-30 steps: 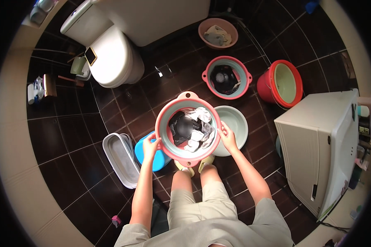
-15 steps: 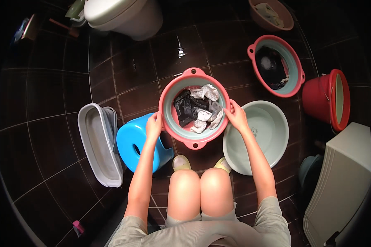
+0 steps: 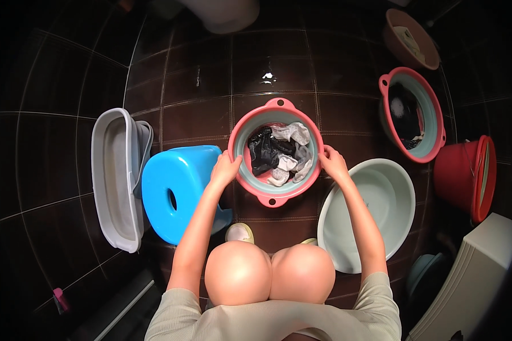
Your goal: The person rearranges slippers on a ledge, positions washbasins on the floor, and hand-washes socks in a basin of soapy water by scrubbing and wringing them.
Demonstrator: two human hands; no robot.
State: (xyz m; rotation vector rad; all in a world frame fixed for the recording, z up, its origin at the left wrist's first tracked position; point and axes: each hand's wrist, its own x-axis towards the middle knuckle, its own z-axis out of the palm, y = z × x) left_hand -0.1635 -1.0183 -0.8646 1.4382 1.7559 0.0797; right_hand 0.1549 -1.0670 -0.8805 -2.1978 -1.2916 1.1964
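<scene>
A round pink-rimmed basin (image 3: 256,192) with a grey-green inner wall is between my hands, in front of my knees. My left hand (image 3: 226,169) grips its left rim, and my right hand (image 3: 333,162) is closed on the handle at its right side. Inside lie a wet-looking black cloth (image 3: 263,152) and several white and grey cloth pieces, probably socks (image 3: 294,134). Whether the basin rests on the floor or hangs just above it, I cannot tell. Its underside is hidden.
A blue stool (image 3: 159,170) and a long grey tub (image 3: 99,187) stand left. On the right are a pale green basin (image 3: 392,227), a red bucket (image 3: 458,176), another pink-rimmed basin (image 3: 385,82) with dark laundry, and a pinkish-brown basin (image 3: 391,34). The floor (image 3: 196,119) is dark tile.
My view has come lower and shifted: my knees and the stool look larger, and the toilet has slid mostly out at the top. Both hands keep their hold on the basin.
</scene>
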